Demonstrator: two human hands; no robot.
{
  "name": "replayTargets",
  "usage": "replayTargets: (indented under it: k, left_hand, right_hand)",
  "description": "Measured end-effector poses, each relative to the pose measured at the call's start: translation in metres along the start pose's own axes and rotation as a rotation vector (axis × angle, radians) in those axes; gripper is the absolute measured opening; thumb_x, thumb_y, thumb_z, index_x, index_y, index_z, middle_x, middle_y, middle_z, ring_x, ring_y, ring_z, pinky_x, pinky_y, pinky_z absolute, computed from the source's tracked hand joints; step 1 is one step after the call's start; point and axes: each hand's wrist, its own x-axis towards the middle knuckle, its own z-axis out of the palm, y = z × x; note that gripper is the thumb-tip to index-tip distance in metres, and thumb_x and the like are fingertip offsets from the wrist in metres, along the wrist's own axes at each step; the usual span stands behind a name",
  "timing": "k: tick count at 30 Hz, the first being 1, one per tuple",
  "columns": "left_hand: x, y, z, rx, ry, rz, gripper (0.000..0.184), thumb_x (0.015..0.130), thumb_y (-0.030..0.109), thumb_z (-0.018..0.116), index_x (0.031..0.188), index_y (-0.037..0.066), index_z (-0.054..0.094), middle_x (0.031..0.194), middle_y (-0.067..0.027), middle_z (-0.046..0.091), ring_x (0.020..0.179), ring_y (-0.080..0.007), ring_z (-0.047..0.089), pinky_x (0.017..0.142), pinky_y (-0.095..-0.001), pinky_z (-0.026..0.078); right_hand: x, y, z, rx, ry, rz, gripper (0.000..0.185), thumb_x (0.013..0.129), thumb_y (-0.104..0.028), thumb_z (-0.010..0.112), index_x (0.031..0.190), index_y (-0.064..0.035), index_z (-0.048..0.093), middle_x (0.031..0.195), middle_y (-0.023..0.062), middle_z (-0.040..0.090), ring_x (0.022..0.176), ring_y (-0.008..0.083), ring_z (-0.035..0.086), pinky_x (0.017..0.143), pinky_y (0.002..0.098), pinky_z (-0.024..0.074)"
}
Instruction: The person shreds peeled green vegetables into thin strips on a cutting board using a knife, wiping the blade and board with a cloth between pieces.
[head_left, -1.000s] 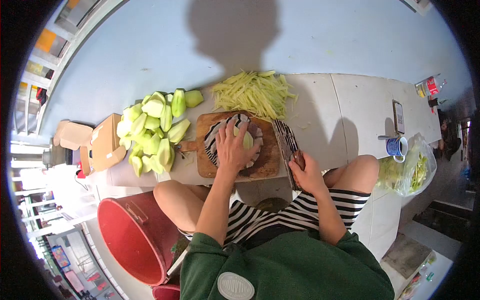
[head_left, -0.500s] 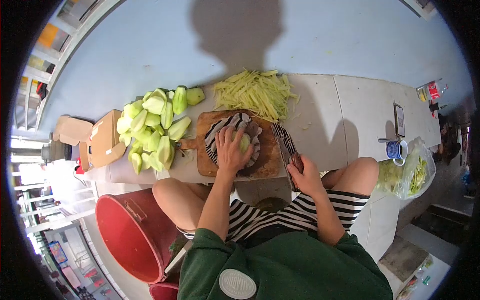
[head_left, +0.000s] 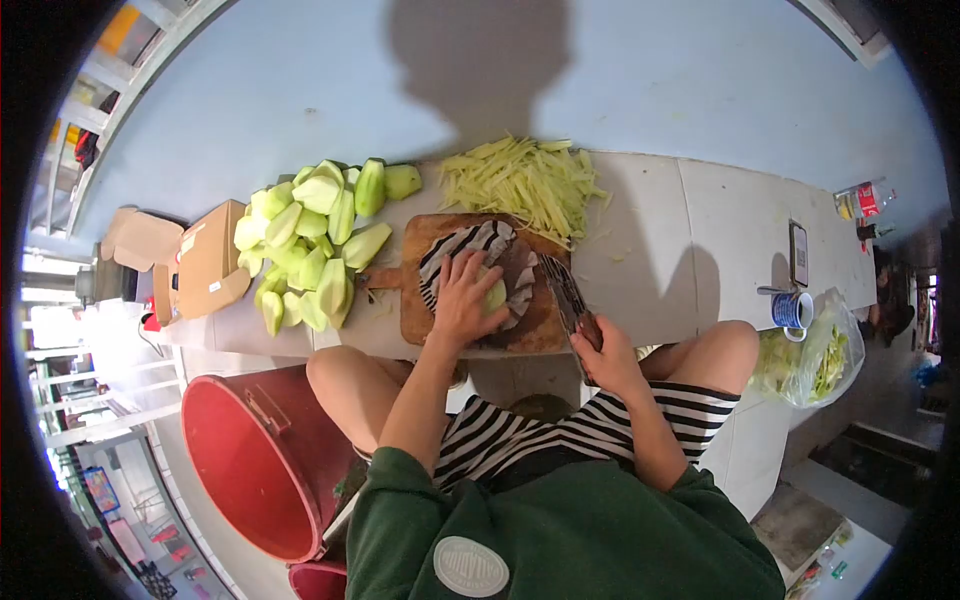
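On a wooden cutting board [head_left: 416, 315] lies a crumpled black-and-white striped cloth [head_left: 487, 236]. My left hand [head_left: 463, 300] rests over the cloth, its fingers curved round a peeled pale green fruit piece [head_left: 495, 294], mostly covered by the hand. At the board's right edge, my right hand [head_left: 610, 357] grips a broad-bladed knife [head_left: 566, 293] by its brown handle. The blade points up and away to the left, apart from the fruit piece. Behind the board sits a heap of thin pale green strips [head_left: 520, 185]. Left of it are several peeled green fruit pieces [head_left: 310, 250].
An open cardboard box [head_left: 212, 262] stands at the left end of the tiled counter [head_left: 640, 250]. Below it is a large red bin [head_left: 250, 465]. On the right are a phone [head_left: 799, 253], a blue cup [head_left: 786, 310], a plastic bag of greens [head_left: 826, 360] and a bottle [head_left: 866, 200].
The view has shifted slightly. The knife has turned a little, so its broad side shows less. My left hand stays on the fruit piece.
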Motion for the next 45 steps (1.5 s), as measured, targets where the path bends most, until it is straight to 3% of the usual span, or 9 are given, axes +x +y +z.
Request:
replayTargets:
  k: [3, 7, 11, 15, 18, 20, 32, 40, 45]
  left_hand:
    - [-0.006, -0.005, -0.006, -0.007, -0.102, 0.041, 0.063, 0.065, 0.035, 0.081, 0.123, 0.015, 0.066, 0.143, -0.0148, 0.049, 0.141, -0.0398, 0.037, 0.118, -0.0616, 0.027]
    - [-0.003, -0.005, -0.009, 0.009, -0.125, 0.049, 0.062, 0.066, 0.035, 0.081, 0.123, 0.015, 0.065, 0.143, -0.0147, 0.049, 0.143, -0.0403, 0.036, 0.119, -0.0606, 0.026]
    - [-0.006, 0.018, -0.036, -0.097, 0.135, -0.114, 0.060, 0.067, 0.027, 0.081, 0.122, 0.011, 0.066, 0.139, -0.0159, 0.051, 0.133, -0.0402, 0.044, 0.113, -0.0594, 0.033]
    - [-0.023, 0.029, -0.045, -0.122, 0.132, -0.354, 0.045, 0.074, 0.012, 0.077, 0.117, 0.003, 0.067, 0.123, -0.0189, 0.060, 0.115, -0.0412, 0.056, 0.100, -0.0491, 0.046]
    - [-0.030, 0.041, -0.043, -0.100, 0.108, -0.295, 0.036, 0.078, 0.002, 0.073, 0.113, 0.000, 0.068, 0.116, -0.0199, 0.062, 0.109, -0.0406, 0.059, 0.093, -0.0435, 0.050]
    - [-0.028, 0.045, -0.040, -0.087, 0.071, -0.295, 0.035, 0.078, 0.003, 0.073, 0.113, 0.000, 0.068, 0.116, -0.0201, 0.063, 0.108, -0.0405, 0.058, 0.092, -0.0449, 0.050]
    - [-0.013, 0.049, -0.028, 0.074, -0.121, -0.316, 0.039, 0.075, 0.001, 0.070, 0.113, -0.001, 0.061, 0.113, -0.0185, 0.057, 0.098, -0.0372, 0.056, 0.086, -0.0468, 0.050]
    - [-0.014, 0.034, -0.016, 0.128, -0.302, -0.214, 0.022, 0.082, 0.005, 0.063, 0.102, -0.002, 0.065, 0.106, -0.0230, 0.058, 0.098, -0.0430, 0.058, 0.088, -0.0430, 0.053]
    - [-0.009, 0.042, -0.030, 0.084, -0.211, -0.234, 0.020, 0.082, 0.005, 0.063, 0.099, -0.004, 0.066, 0.107, -0.0242, 0.057, 0.103, -0.0458, 0.057, 0.091, -0.0454, 0.054]
  right_hand:
    - [-0.004, -0.017, 0.002, 0.000, -0.024, -0.003, 0.031, 0.095, -0.023, 0.067, 0.097, 0.0063, 0.057, 0.076, 0.0194, 0.060, 0.069, 0.0281, 0.058, 0.065, 0.0415, 0.0472]
    - [0.000, -0.037, 0.005, -0.144, -0.086, -0.060, 0.035, 0.098, -0.028, 0.064, 0.098, 0.0056, 0.055, 0.080, 0.0262, 0.063, 0.073, 0.0426, 0.062, 0.067, 0.0469, 0.0490]
    - [0.010, -0.053, 0.014, -0.272, -0.089, -0.180, 0.036, 0.101, -0.031, 0.059, 0.104, 0.0033, 0.051, 0.082, 0.0314, 0.064, 0.080, 0.0535, 0.061, 0.068, 0.0561, 0.0488]
    - [0.028, -0.071, 0.022, -0.353, -0.068, -0.291, 0.033, 0.102, -0.029, 0.056, 0.108, 0.0021, 0.049, 0.080, 0.0300, 0.065, 0.079, 0.0530, 0.063, 0.067, 0.0585, 0.0492]
    - [0.045, -0.083, 0.029, -0.412, -0.130, -0.308, 0.029, 0.102, -0.026, 0.056, 0.108, 0.0021, 0.048, 0.078, 0.0292, 0.065, 0.077, 0.0517, 0.064, 0.066, 0.0577, 0.0513]
    - [0.059, -0.077, 0.036, -0.472, -0.180, -0.440, 0.027, 0.100, -0.022, 0.057, 0.108, 0.0021, 0.048, 0.080, 0.0283, 0.066, 0.077, 0.0492, 0.066, 0.066, 0.0558, 0.0542]
    - [0.083, -0.093, 0.054, -0.832, -0.257, -0.324, 0.018, 0.095, -0.011, 0.055, 0.106, -0.0005, 0.047, 0.089, 0.0265, 0.068, 0.081, 0.0454, 0.071, 0.069, 0.0521, 0.0599]
    - [0.072, -0.108, 0.063, -0.846, -0.285, -0.353, 0.017, 0.093, -0.008, 0.054, 0.106, -0.0011, 0.046, 0.086, 0.0254, 0.066, 0.075, 0.0469, 0.069, 0.063, 0.0543, 0.0568]
    - [0.078, -0.090, 0.065, -0.850, -0.290, -0.372, 0.015, 0.092, -0.007, 0.053, 0.104, -0.0007, 0.046, 0.082, 0.0239, 0.067, 0.073, 0.0464, 0.070, 0.060, 0.0544, 0.0566]
